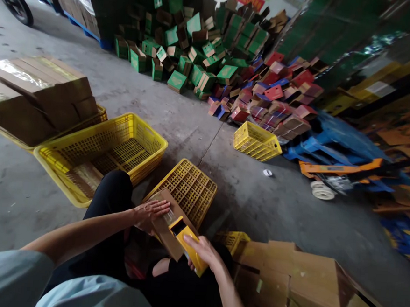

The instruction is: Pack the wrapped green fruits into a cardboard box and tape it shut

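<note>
A small brown cardboard box (166,237) lies tilted before my knees, against a yellow crate (194,185) with its gridded base uppermost. My left hand (152,211) rests on the box's upper left end, fingers stretched out flat, its underside hidden. In my right hand (203,251) is a yellow tape dispenser (194,252), gripped round its body, with its dark front end against the box. A shiny strip of clear tape (169,215) shows on the cardboard between my left hand and the dispenser.
Left of my knee stands a yellow basket (146,133) with one brown box (86,178) inside. Brown cartons (36,97) stand further left, flat cardboard (287,276) at my right. Beyond are green boxes (177,80), red boxes (274,92), another yellow crate (257,141) and an orange pallet jack (340,170).
</note>
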Demonstrator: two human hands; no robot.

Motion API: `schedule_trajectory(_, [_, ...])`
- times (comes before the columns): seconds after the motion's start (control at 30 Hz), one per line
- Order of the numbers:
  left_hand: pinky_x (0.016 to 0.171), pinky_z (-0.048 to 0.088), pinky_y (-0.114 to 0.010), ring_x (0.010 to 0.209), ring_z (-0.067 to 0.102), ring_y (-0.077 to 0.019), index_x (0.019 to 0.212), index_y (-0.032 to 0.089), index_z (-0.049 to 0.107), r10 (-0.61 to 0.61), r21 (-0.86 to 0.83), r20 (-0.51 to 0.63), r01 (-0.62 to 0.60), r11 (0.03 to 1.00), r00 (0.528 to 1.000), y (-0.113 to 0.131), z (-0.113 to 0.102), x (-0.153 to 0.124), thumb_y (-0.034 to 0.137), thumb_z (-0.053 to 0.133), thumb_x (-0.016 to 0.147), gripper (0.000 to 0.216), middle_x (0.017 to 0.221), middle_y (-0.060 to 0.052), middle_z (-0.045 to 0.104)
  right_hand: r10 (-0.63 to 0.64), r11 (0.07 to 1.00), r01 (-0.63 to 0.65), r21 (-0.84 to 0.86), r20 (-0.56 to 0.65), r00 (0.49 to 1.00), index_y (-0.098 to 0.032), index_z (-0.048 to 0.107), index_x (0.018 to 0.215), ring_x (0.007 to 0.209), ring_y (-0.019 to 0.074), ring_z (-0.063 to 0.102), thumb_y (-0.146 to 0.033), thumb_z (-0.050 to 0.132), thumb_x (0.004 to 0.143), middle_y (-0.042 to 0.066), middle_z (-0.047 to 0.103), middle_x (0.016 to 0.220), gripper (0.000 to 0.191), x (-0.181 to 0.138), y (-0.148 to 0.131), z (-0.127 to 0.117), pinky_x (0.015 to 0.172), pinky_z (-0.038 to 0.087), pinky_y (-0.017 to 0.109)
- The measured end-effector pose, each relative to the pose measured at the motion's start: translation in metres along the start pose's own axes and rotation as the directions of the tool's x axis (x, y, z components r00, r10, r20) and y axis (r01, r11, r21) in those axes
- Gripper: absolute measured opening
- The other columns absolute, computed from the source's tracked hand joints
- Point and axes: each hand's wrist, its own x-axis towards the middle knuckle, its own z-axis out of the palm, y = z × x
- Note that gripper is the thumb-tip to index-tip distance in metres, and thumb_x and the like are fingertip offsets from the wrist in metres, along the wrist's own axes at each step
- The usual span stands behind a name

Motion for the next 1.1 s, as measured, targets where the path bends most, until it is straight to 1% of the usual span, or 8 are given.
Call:
schedule_trajectory(0.13, [0.131, 0.018, -0.058, 0.164, 0.014, -0.0456, 0.172, 0.011, 0.016, -0.007, 0.028, 0.018, 0.007, 1.000, 1.000, 0.007, -0.003, -0.001, 0.074, 0.064, 0.085, 0.118, 0.178, -0.023, 0.011, -0.016, 1.000, 0.016, 0.006, -0.034, 0.999, -0.014, 0.070, 0.089, 0.045, 0.0200, 0.066, -0.055, 0.057, 0.101, 0.008, 0.069, 0.055, 0.045, -0.005, 0.004, 0.002, 0.045, 0.055, 0.026])
schedule_trajectory(0.3, [0.129, 0.011, -0.067, 0.163, 0.008, -0.0512, 0.173, 0.014, 0.010, 0.050, 0.031, 0.057, -0.052, 0.998, 0.997, 0.026, 0.006, -0.001, 0.076, 0.071, 0.079, 0.128, 0.178, -0.024, 0.003, 0.005, 0.999, -0.003, 0.035, -0.057, 0.998, -0.015, 0.068, 0.088, 0.043, 0.0195, 0.065, -0.053, 0.059, 0.101, 0.006, 0.067, 0.051, 0.041, -0.001, 0.005, 0.006, 0.046, 0.057, 0.026])
schedule_trajectory(0.4, [0.129, 0.011, -0.066, 0.163, 0.009, -0.0499, 0.173, 0.012, 0.003, 0.096, -0.013, 0.058, -0.095, 0.995, 0.994, 0.035, 0.013, 0.002, 0.077, 0.068, 0.081, 0.130, 0.178, -0.024, 0.002, 0.004, 1.000, -0.003, 0.019, -0.050, 0.999, -0.017, 0.067, 0.086, 0.048, 0.0221, 0.069, -0.056, 0.060, 0.099, 0.008, 0.068, 0.054, 0.042, 0.003, 0.007, 0.006, 0.047, 0.057, 0.027])
schedule_trajectory(0.5, [0.130, 0.010, -0.065, 0.163, 0.009, -0.0489, 0.173, 0.014, 0.000, 0.096, -0.026, 0.056, -0.095, 0.995, 0.994, 0.038, 0.014, 0.004, 0.077, 0.067, 0.081, 0.130, 0.178, -0.023, 0.000, 0.007, 1.000, -0.007, -0.004, -0.034, 0.999, -0.017, 0.067, 0.087, 0.054, 0.0264, 0.074, -0.058, 0.058, 0.099, 0.010, 0.069, 0.057, 0.044, 0.005, 0.008, 0.005, 0.050, 0.059, 0.030])
schedule_trajectory(0.73, [0.129, 0.010, -0.067, 0.163, 0.007, -0.0510, 0.173, 0.011, 0.003, 0.022, -0.003, 0.095, -0.021, 1.000, 0.995, 0.043, 0.016, 0.009, 0.078, 0.073, 0.074, 0.138, 0.177, -0.026, 0.001, 0.022, 1.000, -0.022, 0.002, -0.033, 0.999, -0.017, 0.066, 0.085, 0.049, 0.0246, 0.069, -0.059, 0.059, 0.098, 0.012, 0.069, 0.057, 0.045, 0.005, 0.001, 0.005, 0.047, 0.057, 0.032])
schedule_trajectory(0.9, [0.128, 0.012, -0.068, 0.162, 0.009, -0.0519, 0.172, 0.009, 0.008, 0.017, 0.012, 0.081, -0.018, 1.000, 0.997, 0.043, 0.018, 0.009, 0.078, 0.074, 0.074, 0.138, 0.177, -0.028, 0.006, 0.007, 1.000, -0.007, 0.013, -0.022, 1.000, -0.018, 0.065, 0.088, 0.048, 0.0237, 0.068, -0.063, 0.060, 0.096, 0.010, 0.068, 0.056, 0.046, 0.003, 0.014, 0.005, 0.045, 0.056, 0.031])
schedule_trajectory(1.0, [0.129, 0.012, -0.066, 0.162, 0.009, -0.0515, 0.172, 0.007, 0.010, 0.010, 0.029, 0.089, -0.012, 1.000, 0.996, 0.042, 0.020, 0.009, 0.078, 0.075, 0.073, 0.137, 0.176, -0.029, 0.006, 0.012, 1.000, -0.012, 0.003, -0.010, 1.000, -0.017, 0.065, 0.086, 0.049, 0.0241, 0.069, -0.065, 0.058, 0.096, 0.012, 0.070, 0.060, 0.050, -0.002, 0.021, 0.004, 0.046, 0.057, 0.032])
schedule_trajectory(1.1, [0.129, 0.012, -0.066, 0.163, 0.010, -0.0501, 0.172, 0.007, 0.012, 0.002, 0.039, 0.071, -0.005, 0.999, 0.997, 0.041, 0.024, 0.008, 0.076, 0.073, 0.076, 0.134, 0.177, -0.027, 0.006, 0.028, 0.999, -0.028, -0.022, -0.020, 0.999, -0.017, 0.067, 0.086, 0.050, 0.0248, 0.069, -0.062, 0.055, 0.098, 0.012, 0.070, 0.062, 0.048, -0.006, 0.020, 0.004, 0.048, 0.058, 0.034])
